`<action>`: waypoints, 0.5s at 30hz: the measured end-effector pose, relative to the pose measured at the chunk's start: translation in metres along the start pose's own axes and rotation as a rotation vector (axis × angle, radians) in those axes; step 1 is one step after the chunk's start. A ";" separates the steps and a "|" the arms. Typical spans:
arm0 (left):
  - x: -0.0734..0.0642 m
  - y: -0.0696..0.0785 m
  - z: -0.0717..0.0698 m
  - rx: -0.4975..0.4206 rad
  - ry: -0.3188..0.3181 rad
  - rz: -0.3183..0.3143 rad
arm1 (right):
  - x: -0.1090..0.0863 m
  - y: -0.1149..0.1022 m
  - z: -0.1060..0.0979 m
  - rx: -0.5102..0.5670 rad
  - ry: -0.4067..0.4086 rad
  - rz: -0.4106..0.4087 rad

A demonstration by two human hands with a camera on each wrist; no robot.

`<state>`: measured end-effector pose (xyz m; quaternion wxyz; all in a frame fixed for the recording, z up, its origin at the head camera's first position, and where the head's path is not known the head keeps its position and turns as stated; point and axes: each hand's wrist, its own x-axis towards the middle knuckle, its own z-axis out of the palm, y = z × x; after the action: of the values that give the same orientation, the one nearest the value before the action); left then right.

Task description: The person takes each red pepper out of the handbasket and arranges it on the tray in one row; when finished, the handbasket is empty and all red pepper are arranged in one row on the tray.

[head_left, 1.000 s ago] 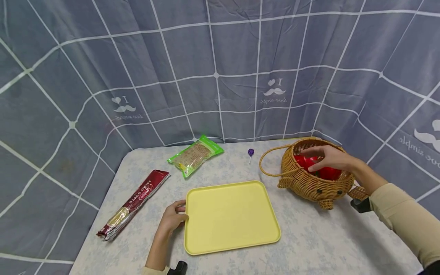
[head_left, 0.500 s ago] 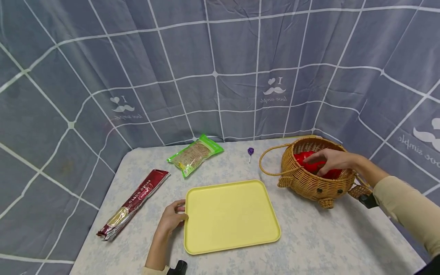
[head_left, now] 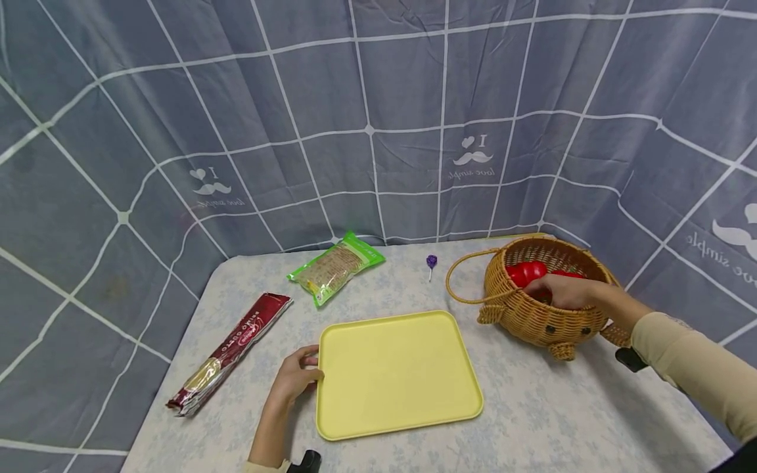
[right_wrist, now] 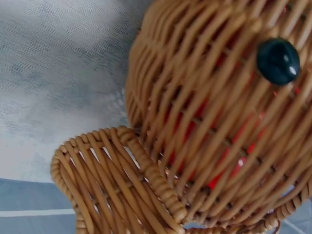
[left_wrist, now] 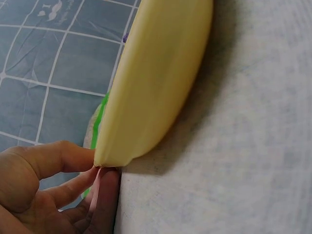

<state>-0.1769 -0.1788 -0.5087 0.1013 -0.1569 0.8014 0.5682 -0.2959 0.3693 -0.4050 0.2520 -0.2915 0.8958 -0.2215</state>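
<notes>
Probably slippery, the glossy red items in the wicker basket want cupping round their sides; the right hand hides its grip beyond judging, the left hand pinches the yellow tray.

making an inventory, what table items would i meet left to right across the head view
Maroon packet → green-edged bag → purple lollipop → wicker basket. Yellow tray left out: its span overlaps others.
</notes>
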 end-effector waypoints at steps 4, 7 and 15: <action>-0.001 0.000 -0.001 0.001 -0.002 0.002 | 0.000 0.001 0.006 -0.054 0.050 -0.036; -0.001 0.000 -0.002 0.003 -0.005 0.004 | 0.001 -0.001 0.006 -0.109 0.085 -0.072; -0.001 -0.002 -0.003 -0.004 0.000 0.002 | 0.003 -0.006 0.008 -0.188 0.116 -0.146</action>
<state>-0.1750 -0.1822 -0.5094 0.1002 -0.1562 0.8004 0.5701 -0.2909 0.3608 -0.4094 0.1544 -0.3647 0.9022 -0.1709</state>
